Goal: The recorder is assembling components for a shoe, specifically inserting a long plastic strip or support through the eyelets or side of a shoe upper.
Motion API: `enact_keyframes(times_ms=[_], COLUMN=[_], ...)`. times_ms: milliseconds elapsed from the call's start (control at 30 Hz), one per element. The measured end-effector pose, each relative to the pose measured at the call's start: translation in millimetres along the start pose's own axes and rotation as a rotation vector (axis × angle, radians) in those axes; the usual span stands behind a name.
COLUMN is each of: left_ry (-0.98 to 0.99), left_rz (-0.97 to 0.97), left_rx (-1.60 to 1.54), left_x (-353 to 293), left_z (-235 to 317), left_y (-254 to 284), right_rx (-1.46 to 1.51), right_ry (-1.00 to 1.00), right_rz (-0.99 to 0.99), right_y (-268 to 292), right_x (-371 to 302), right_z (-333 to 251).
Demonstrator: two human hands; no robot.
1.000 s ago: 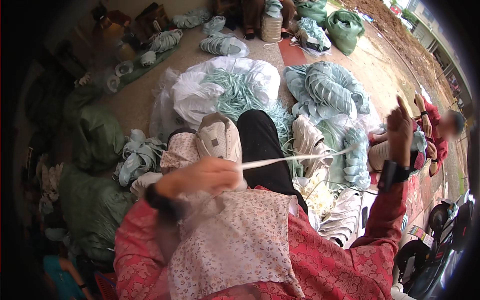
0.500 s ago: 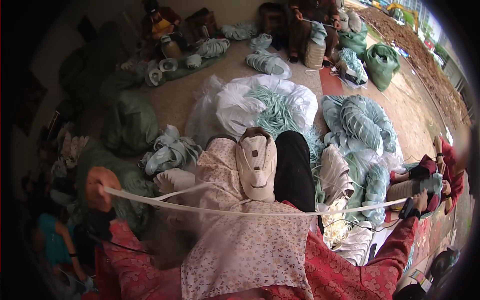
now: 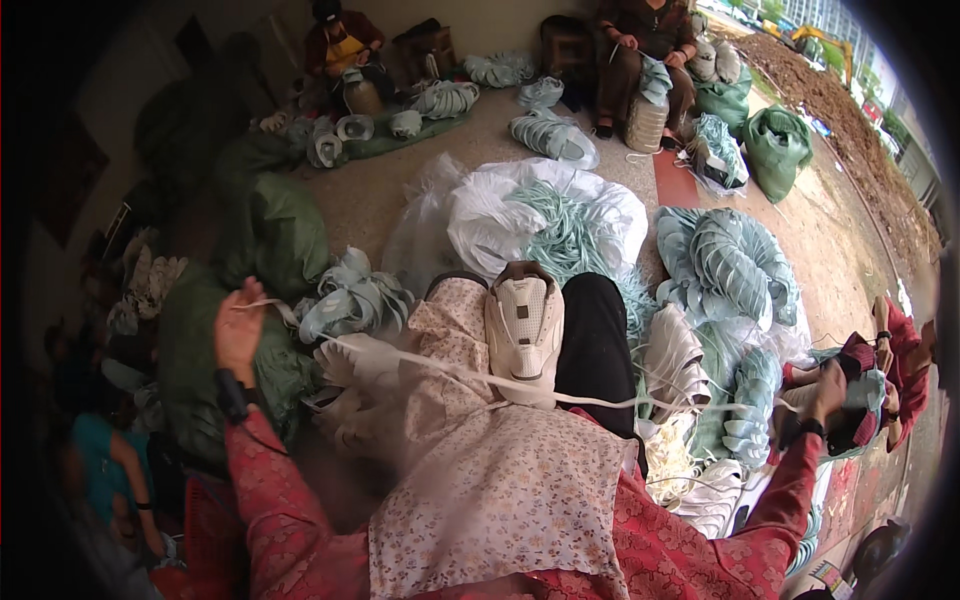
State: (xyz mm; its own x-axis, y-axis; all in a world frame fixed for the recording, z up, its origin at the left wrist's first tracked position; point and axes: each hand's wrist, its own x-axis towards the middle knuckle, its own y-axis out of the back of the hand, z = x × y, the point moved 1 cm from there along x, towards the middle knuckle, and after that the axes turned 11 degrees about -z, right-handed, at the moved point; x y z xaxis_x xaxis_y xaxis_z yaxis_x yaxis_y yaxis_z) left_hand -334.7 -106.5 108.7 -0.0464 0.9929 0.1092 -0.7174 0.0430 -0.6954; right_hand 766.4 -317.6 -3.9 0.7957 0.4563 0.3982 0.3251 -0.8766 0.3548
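Seen from the head camera, as both arms in red patterned sleeves [image 3: 285, 480] reach wide apart, a pale sports shoe [image 3: 525, 335] stands between the person's thighs, its dark opening at the far end and its rounded end toward the body. It seems to be wedged there so that the legs steady it and leave both hands free. A floral apron [image 3: 490, 490] covers the lap; one leg in black trousers [image 3: 600, 335] flanks the shoe on the right. A long white lace [image 3: 590, 400] runs from side to side, crossing in front of the shoe's near end; whether it touches cannot be told. The spread arms probably let it run out at full length. The left hand [image 3: 240, 325] is raised with fingers mostly extended, a thin white strand by the fingertips; whether they pinch it is unclear. The right hand [image 3: 828, 390] is blurred far to the right, near the lace's other end, so its hold cannot be judged. The shoe lies midway between the hands, well apart from both. Beyond the knees sits a white sack [image 3: 480, 215] heaped with pale green laces [image 3: 560, 220]; to the right of the legs lie white shoe uppers [image 3: 675, 355] and a pale blue pile of uppers [image 3: 725, 255].
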Motion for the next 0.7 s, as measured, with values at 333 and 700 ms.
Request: enact_keyframes(times_ms=[333,700], left_ry=[0.465,0.1], left_rz=[-0.735,-0.865], left_rx=[0.953,1.126], left_x=[-29,-33], left_z=[-259,-301], left_y=[-193,-187], right_rx=[0.538,0.45], right_ry=[0.185,0.346], right_rz=[-1.376,-1.406], right_y=[-298,-316], right_x=[-307,-351], right_z=[-290,-299])
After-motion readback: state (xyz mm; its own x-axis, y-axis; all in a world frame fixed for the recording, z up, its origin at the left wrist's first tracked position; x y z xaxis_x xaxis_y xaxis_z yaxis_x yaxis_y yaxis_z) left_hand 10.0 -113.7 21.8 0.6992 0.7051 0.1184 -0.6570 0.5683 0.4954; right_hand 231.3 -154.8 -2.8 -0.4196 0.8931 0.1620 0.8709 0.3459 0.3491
